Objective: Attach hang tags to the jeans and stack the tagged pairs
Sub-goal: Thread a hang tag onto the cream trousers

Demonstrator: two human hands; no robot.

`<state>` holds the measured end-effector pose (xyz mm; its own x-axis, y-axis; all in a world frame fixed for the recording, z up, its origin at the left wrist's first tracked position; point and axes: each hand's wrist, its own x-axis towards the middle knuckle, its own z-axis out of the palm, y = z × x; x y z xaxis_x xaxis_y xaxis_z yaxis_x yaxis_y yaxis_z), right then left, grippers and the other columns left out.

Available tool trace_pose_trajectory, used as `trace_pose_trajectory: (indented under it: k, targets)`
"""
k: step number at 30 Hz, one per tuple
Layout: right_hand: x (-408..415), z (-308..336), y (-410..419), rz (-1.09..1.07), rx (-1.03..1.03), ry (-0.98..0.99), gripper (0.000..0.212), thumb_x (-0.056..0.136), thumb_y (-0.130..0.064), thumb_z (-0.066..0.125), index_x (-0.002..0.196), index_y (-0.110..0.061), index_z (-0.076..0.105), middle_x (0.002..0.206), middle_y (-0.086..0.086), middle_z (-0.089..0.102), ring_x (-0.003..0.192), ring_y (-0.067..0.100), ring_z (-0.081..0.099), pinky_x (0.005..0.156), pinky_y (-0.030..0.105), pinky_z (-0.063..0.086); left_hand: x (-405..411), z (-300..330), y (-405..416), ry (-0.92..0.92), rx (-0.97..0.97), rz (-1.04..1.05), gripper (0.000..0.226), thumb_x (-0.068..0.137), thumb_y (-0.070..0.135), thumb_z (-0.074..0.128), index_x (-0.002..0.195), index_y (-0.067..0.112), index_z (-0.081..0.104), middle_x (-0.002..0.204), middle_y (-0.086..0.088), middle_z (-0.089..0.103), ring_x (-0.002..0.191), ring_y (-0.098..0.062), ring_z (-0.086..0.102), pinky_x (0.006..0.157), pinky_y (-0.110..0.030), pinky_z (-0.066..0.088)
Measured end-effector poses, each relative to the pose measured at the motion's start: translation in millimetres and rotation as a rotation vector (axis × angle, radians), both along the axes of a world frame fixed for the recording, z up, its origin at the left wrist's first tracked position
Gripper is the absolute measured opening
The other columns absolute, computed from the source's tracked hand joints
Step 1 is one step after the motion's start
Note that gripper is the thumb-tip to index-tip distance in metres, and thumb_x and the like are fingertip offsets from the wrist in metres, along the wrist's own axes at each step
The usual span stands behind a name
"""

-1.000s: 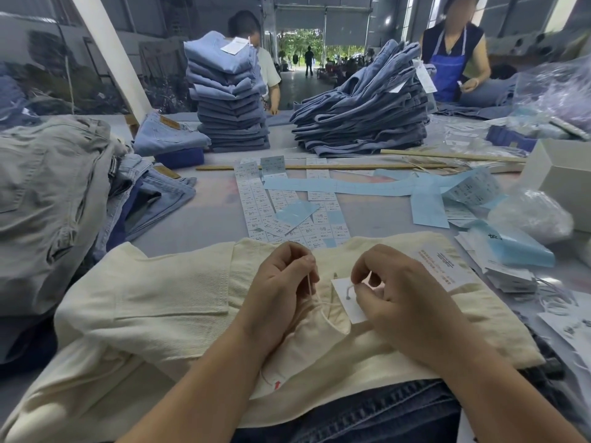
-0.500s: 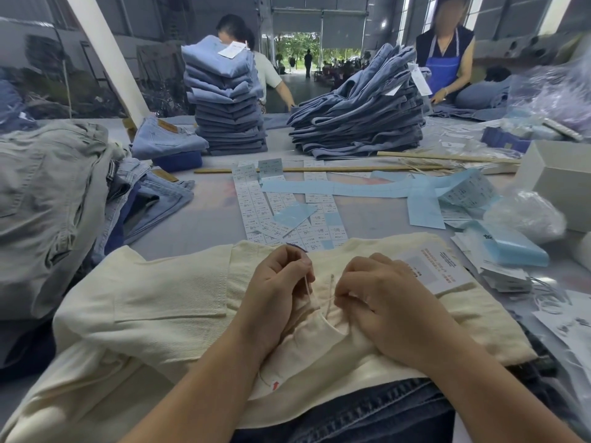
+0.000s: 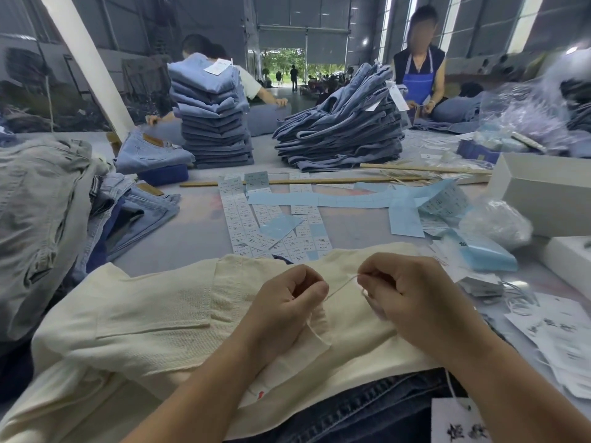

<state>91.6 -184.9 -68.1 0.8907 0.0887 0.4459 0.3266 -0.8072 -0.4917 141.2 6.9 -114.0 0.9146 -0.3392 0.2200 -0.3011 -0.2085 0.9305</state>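
The hang tag itself is hard to find; it may be hidden under the right hand (image 3: pixel 412 302), and another tag (image 3: pixel 460 423) is cut off at the bottom edge of the frame. Both hands are curled tight, the left hand (image 3: pixel 287 302) and the right each pinching one end of a thin string (image 3: pixel 340 286) pulled between them, just above the cream jeans (image 3: pixel 153 318) in the lower middle. Past the jeans, the desk (image 3: pixel 198 225) shows some bare room beside the sticker strips (image 3: pixel 243 215).

Person's body, head view: left hand (image 3: pixel 287 302) and right hand (image 3: pixel 412 295) bare, without gloves, rings or watch; both forearms uncovered to the frame edge, no sleeve visible.
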Motion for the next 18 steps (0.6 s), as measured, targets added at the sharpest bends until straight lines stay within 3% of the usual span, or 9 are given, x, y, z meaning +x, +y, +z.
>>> trace_pose_trajectory:
  k: [3,6,9,12,18]
  targets:
    - [-4.1,-0.4,-3.2,-0.013,0.001,0.012,0.017,0.091,-0.019,0.063,0.076,-0.026,0.062,0.054,-0.012,0.055,0.056,0.007,0.054,0.056,0.021,0.043,0.2,13.3,-3.3,0.027,0.100,-0.165,0.020,0.082,0.039,0.062,0.083,0.020,0.069,0.066,0.011,0.062,0.060,-0.006,0.054,0.061,-0.021,0.042]
    - [-6.8,2.6,-8.5,-0.045,-0.033,0.035,0.015,0.092,-0.023,0.062,0.078,-0.025,0.062,0.062,-0.010,0.061,0.063,0.007,0.057,0.060,0.026,0.047,-1.1,18.6,-8.0,-0.105,0.321,-0.212,0.014,0.090,0.031,0.067,0.080,0.022,0.071,0.075,0.011,0.064,0.063,-0.003,0.055,0.065,-0.024,0.045]
    - [-8.2,5.3,-14.0,-0.068,-0.031,0.114,0.015,0.093,-0.026,0.060,0.079,-0.025,0.063,0.067,-0.010,0.063,0.067,0.006,0.059,0.063,0.031,0.051,-4.5,22.2,-8.4,0.023,0.171,-0.234,0.022,0.095,0.023,0.062,0.075,0.014,0.069,0.067,0.006,0.066,0.056,-0.009,0.059,0.060,-0.023,0.049]
    - [-9.7,2.8,-13.1,-0.072,-0.072,0.183,0.013,0.094,-0.033,0.059,0.084,-0.027,0.064,0.074,-0.012,0.064,0.072,0.004,0.058,0.067,0.027,0.050,-4.0,23.8,-6.6,0.048,-0.001,-0.149,0.026,0.098,0.020,0.057,0.076,0.013,0.068,0.063,0.003,0.065,0.059,-0.010,0.056,0.058,-0.019,0.043]
    - [-12.4,-1.1,-7.3,-0.039,-0.247,0.249,0.008,0.093,-0.038,0.057,0.094,-0.032,0.062,0.087,-0.015,0.058,0.083,0.001,0.052,0.074,0.019,0.043,-4.7,22.4,-8.8,0.018,-0.036,-0.023,0.030,0.101,0.032,0.051,0.080,0.020,0.069,0.054,0.003,0.058,0.055,-0.014,0.049,0.054,-0.027,0.039]
